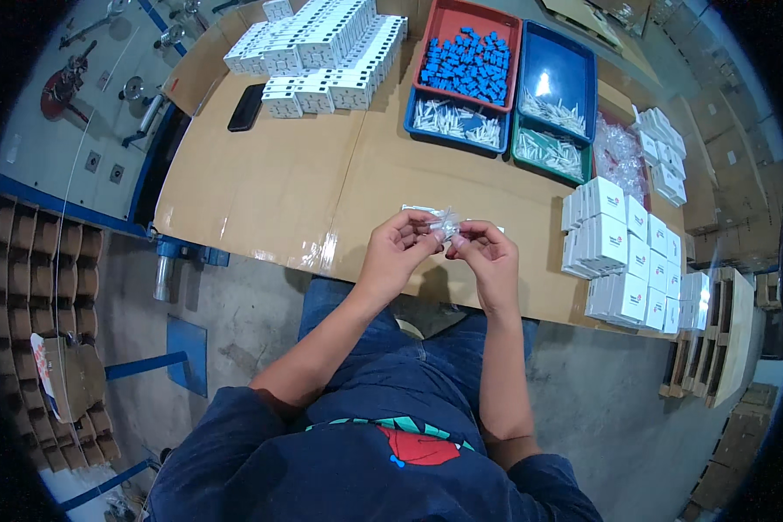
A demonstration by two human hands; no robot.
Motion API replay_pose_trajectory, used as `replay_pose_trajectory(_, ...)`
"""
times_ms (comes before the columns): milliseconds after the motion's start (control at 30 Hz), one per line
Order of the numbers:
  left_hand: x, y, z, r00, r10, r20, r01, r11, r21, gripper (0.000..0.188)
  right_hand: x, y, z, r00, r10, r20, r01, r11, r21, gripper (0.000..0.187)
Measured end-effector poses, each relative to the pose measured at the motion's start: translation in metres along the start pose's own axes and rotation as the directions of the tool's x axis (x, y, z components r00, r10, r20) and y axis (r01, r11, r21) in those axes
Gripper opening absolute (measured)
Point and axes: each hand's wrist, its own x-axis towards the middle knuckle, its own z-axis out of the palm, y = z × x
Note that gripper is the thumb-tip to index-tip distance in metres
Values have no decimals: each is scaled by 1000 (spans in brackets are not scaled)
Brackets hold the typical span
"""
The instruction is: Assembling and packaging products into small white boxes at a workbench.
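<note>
Between my two hands, above the near edge of the table, is a small crumpled clear plastic bag (pixel 446 224). My left hand (pixel 398 248) pinches one side of it with thumb and fingers. The fingers of my right hand (pixel 489 259) close on the other side. Whatever may be inside the bag is too small to make out. Partly hidden behind my fingers, something flat and white (pixel 419 209) lies on the cardboard.
Stacks of white boxes stand at the back left (pixel 331 43) and right (pixel 622 235). A phone (pixel 246 108) lies nearby. At the back, a red tray (pixel 517 52) holds blue pieces; blue and green trays (pixel 555 52) hold white sticks. Clear bags (pixel 619 152) fill another tray.
</note>
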Motion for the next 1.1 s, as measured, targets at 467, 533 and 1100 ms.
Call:
replay_pose_trajectory(467, -4, 4, 3, 998, -27, 64, 26, 999, 21, 41, 0, 10, -1, 994, -74, -77, 75, 997, 14, 13)
replay_pose_trajectory(533, -4, 2, 2, 998, -21, 55, 19, 999, 27, 40, -1, 8, 1, 994, -67, -85, 67, 998, 3, 13)
replay_pose_trajectory(1100, -1, -4, -4, 1000, -19, 16, 18, 998, 65, 39, -3, 4, 5, 999, -35, 10, 35, 999, -16, 19)
